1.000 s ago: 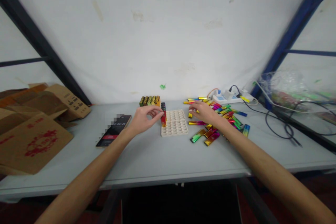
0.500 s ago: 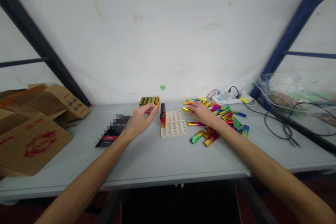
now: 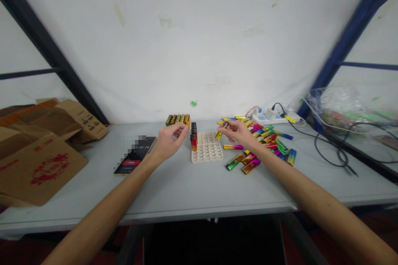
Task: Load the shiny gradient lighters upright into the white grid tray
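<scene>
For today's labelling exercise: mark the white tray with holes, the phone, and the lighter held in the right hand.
white tray (image 3: 209,149), head view, bare holes mid-tray.
phone (image 3: 134,160), head view, screen middle.
lighter (image 3: 219,134), head view, yellow lower end.

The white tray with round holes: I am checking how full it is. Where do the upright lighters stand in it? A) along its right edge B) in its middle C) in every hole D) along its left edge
D: the upright lighters stand in one row along the left edge of the white tray, beside the left hand; its other holes show bare.
</scene>
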### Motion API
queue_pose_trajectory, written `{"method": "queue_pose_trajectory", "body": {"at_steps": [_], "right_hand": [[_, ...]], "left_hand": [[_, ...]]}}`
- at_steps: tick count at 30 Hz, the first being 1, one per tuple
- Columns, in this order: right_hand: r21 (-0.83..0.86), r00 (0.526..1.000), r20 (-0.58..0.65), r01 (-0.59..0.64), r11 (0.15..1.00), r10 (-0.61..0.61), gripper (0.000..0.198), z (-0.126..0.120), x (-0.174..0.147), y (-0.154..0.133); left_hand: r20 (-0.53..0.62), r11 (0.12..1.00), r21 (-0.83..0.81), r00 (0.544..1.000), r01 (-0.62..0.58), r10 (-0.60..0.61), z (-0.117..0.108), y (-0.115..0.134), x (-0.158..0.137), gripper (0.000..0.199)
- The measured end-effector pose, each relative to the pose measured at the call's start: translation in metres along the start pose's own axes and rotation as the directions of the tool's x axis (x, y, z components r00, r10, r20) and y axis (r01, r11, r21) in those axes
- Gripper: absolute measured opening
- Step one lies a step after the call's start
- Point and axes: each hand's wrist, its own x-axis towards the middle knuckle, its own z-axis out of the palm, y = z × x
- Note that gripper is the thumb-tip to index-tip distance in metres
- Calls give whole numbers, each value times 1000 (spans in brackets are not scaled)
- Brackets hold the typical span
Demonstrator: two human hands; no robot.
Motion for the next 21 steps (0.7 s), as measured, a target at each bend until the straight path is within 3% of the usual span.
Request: {"method": "queue_pose_trajectory", "body": {"at_steps": [4,8,10,13,17,21], "right_hand": [[83,998,31,43,996,-46,48,4,-1,-4],[340,982,187,-42,939,-23,42,13,-5,-9],[412,980,200,-81,907,-3,40,17,-7,-12],[544,975,198,-192,817,97,43,22,-6,-13],[658,932,290,-360,661,219,56,22,-3,-13],[607,935,222,-356,711,278,47,21,-2,-12]], "left_hand": [[-5,1000,0,1000,0,0,0,1,1,25],[2,1000,-5,1000,-11,11,1,0,1,25],[8,1000,1,1000,-12,12,1,-1,1,25],[9,1000,19,1000,-14,14,1,-3,0,25],[9,999,25,1000,-27,27,2,-3,0,24],[14,998,23,999,-50,50,2,-1,0,24]]}}
